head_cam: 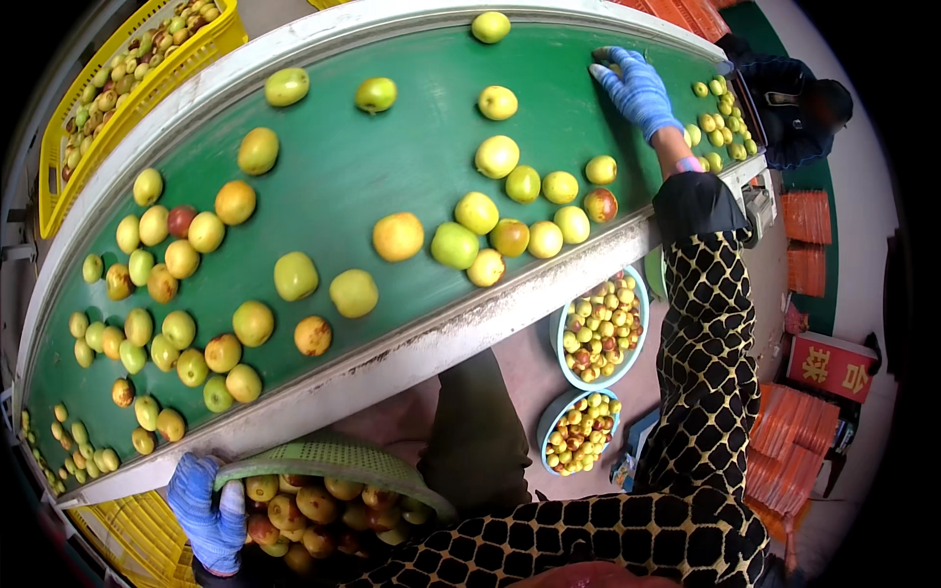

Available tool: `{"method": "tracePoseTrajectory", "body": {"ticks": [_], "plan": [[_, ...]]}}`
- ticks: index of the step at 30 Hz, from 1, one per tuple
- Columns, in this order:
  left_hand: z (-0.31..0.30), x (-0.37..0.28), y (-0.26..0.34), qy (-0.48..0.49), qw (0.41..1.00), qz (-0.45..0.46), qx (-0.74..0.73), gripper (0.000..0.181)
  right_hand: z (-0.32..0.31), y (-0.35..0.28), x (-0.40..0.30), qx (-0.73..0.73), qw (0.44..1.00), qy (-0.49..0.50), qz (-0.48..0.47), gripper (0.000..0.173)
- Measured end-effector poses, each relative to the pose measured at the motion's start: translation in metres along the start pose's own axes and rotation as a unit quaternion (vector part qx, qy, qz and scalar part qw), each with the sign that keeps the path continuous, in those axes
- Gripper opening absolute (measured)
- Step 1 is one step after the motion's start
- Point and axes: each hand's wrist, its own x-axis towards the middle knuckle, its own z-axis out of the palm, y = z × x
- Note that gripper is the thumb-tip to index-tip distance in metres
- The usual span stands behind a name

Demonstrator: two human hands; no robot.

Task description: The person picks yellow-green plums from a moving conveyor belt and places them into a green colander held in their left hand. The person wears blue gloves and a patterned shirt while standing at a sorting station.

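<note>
My left hand [208, 511], in a blue knit glove, grips the rim of a green perforated plastic basket [331, 459] at the bottom left. The basket is tilted and holds many reddish-brown jujubes [316, 503]. My right hand [634, 88], in a matching blue glove, reaches over the far right part of a green conveyor belt [426, 162]. Its fingers lie over a jujube, mostly hidden beneath them; whether they are closed on it does not show. Many yellow-green jujubes [398, 237] lie scattered along the belt, some with brown or red patches.
A metal rail [441, 334] edges the belt on my side. Below it, on the floor, stand two blue tubs [644, 323] [544, 434] of jujubes. A yellow crate [140, 110] of jujubes stands beyond the belt. A person [786, 110] is at the belt's right end, near stacked orange crates [805, 217].
</note>
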Motion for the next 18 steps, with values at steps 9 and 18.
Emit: {"method": "tracePoseTrajectory", "body": {"ticks": [9,18], "plan": [[-0.006,0.006,-0.002,0.013,0.999,0.012,-0.036,0.038,-0.061,-0.119,0.023,0.195,0.98,0.043,-0.005,0.025],[-0.015,0.006,-0.008,-0.003,0.999,0.014,-0.036,0.036,-0.066,-0.141,-0.011,0.276,0.936,-0.218,-0.022,0.033]]}}
